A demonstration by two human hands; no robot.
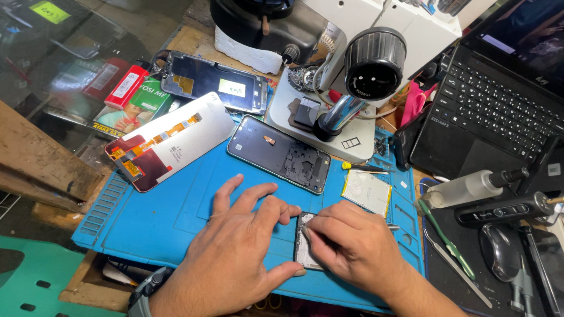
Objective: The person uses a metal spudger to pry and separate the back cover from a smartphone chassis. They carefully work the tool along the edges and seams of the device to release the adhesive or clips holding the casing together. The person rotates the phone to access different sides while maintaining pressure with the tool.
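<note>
Pressing my left hand [235,246] flat, fingers spread, I steady a small silver rectangular phone part [304,246] on the blue silicone work mat [176,205]. My right hand [346,240] pinches a thin metal tool [392,226] against it, just below the opened dark phone body [279,154].

small silver phone part [302,249], flat on mat

Microscope [358,76] behind blue mat [176,205]; laptop [499,100] right; opened phone frame [279,154], display panel [170,141] on mat.
</note>
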